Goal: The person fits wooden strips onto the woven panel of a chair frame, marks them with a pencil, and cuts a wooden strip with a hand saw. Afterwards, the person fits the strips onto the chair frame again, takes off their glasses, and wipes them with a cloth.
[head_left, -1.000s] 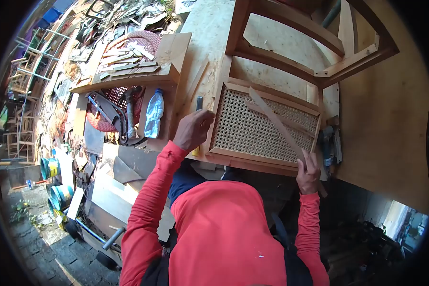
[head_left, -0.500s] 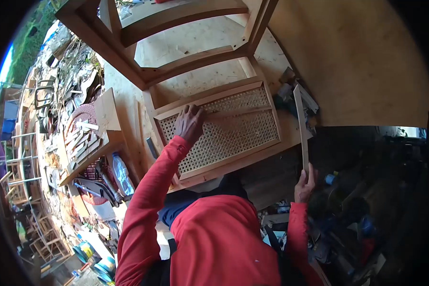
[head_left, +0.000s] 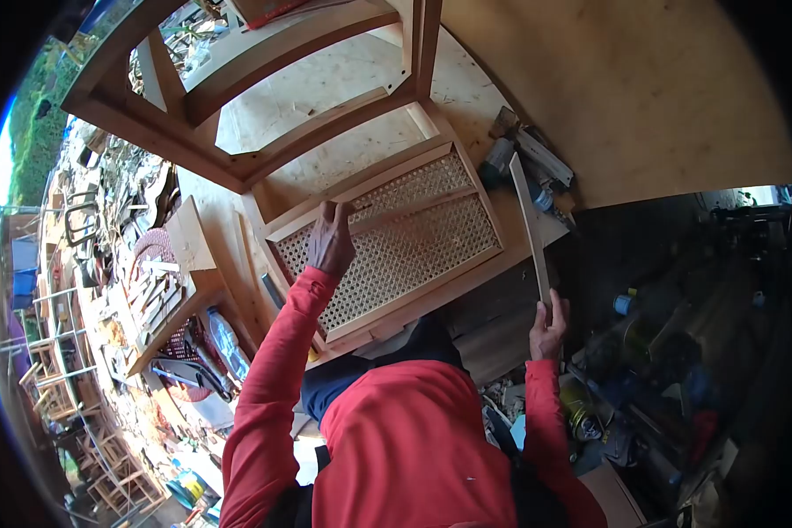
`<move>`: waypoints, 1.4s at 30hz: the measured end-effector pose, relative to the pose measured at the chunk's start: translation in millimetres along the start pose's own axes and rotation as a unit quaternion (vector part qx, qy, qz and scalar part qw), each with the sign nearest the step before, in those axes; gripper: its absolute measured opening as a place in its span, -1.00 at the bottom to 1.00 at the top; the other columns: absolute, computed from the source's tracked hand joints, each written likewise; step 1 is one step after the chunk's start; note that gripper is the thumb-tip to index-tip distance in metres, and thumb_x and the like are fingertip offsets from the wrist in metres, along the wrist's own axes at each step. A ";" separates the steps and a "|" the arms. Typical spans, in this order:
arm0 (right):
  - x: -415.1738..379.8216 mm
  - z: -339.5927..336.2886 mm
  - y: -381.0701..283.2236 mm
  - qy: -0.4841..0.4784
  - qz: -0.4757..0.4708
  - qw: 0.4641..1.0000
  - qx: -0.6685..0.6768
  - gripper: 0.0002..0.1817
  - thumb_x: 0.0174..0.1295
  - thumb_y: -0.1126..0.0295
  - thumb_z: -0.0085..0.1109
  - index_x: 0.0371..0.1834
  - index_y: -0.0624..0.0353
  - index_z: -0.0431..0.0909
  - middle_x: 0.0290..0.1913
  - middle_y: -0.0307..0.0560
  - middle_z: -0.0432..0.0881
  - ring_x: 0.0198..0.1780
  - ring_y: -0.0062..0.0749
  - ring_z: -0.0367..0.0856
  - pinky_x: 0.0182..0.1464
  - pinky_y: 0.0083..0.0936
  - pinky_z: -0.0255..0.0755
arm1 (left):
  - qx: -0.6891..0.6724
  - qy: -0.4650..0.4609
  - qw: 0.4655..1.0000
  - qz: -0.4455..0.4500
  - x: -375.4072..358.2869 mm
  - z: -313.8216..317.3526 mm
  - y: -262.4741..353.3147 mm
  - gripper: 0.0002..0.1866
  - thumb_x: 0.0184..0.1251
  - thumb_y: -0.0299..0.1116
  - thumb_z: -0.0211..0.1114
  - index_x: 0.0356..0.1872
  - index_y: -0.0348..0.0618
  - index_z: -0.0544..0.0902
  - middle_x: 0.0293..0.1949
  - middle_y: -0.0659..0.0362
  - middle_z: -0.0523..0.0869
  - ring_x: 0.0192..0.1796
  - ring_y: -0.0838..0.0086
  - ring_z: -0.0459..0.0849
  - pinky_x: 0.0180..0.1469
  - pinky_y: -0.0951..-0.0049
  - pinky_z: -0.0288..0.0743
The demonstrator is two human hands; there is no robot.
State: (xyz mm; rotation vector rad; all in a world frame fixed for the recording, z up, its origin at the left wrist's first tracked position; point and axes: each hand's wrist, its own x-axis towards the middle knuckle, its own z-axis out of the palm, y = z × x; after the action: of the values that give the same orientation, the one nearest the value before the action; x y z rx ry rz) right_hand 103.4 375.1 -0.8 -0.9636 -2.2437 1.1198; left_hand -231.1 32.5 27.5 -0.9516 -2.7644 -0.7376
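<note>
My left hand [head_left: 332, 244] is over the left part of a woven cane panel [head_left: 414, 255], its fingers pinched together. A small dark sliver shows at the fingertips, too small to name. Wooden strips frame the panel, and one narrow strip [head_left: 422, 211] crosses the cane. Off to the right, my right hand [head_left: 548, 327] grips the lower end of a thin wooden strip [head_left: 530, 231], which points upward beside the workbench. Behind the panel rises a wooden chair frame [head_left: 317, 128] with curved rails, joined to the panel's frame.
Tools [head_left: 528, 172] lie at the bench's right corner, near the strip's tip. Left of the panel are a wooden box [head_left: 194, 238], offcuts [head_left: 154, 295] and a plastic bottle [head_left: 227, 343]. A large plywood sheet [head_left: 625, 97] stands at upper right. Clutter covers the dark floor at right.
The view has shifted, so the chair frame appears further left. My left hand has come up off the cane with its fingers pinched. My right hand still holds the wooden strip.
</note>
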 end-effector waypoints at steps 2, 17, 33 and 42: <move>2.0 -3.7 7.8 0.006 -0.072 0.996 -0.049 -0.60 0.53 0.44 0.29 0.38 0.30 0.64 -0.04 0.22 0.63 0.05 0.16 0.64 0.17 -0.09 0.52 | -0.042 -0.006 0.998 -0.050 -0.2 7.5 8.2 -0.58 0.14 -0.63 0.26 0.07 -0.17 0.54 -0.03 -0.11 0.60 0.07 -0.10 0.61 0.07 -0.08 0.51; 15.6 27.8 13.6 -0.045 -0.124 0.991 -0.036 -0.61 0.48 0.58 0.24 0.35 0.30 0.61 0.01 0.20 0.59 -0.01 0.20 0.68 -0.04 -0.07 0.57 | 0.131 -0.076 0.988 0.031 -30.3 1.8 2.2 -0.77 0.40 -0.25 0.38 -0.04 -0.09 0.63 -0.12 -0.05 0.57 0.02 -0.05 0.61 0.07 -0.04 0.49; 40.5 51.6 0.9 -0.047 -0.130 0.990 -0.035 -0.60 0.49 0.55 0.25 0.38 0.24 0.60 -0.05 0.09 0.56 -0.17 0.00 0.67 -0.24 -0.23 0.55 | 0.067 -0.013 0.997 0.027 96.8 50.6 0.2 -0.56 0.35 -0.20 0.52 0.21 0.01 0.67 -0.03 0.04 0.64 0.06 0.00 0.63 0.13 -0.01 0.52; 45.5 60.3 3.3 -0.059 -0.110 0.992 -0.034 -0.60 0.51 0.54 0.24 0.39 0.18 0.61 -0.06 0.07 0.56 -0.19 -0.02 0.68 -0.25 -0.22 0.56 | 0.097 -0.035 0.991 0.084 102.4 48.4 4.2 -0.67 0.34 -0.28 0.52 0.10 -0.04 0.73 -0.04 0.07 0.70 0.06 0.02 0.69 0.12 -0.01 0.55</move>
State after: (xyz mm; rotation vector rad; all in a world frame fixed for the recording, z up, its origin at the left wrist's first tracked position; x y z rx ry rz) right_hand 35.7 380.3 -34.0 -0.6707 -2.4281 1.0320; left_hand -308.0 114.8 14.5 -1.1706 -2.7086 -0.4075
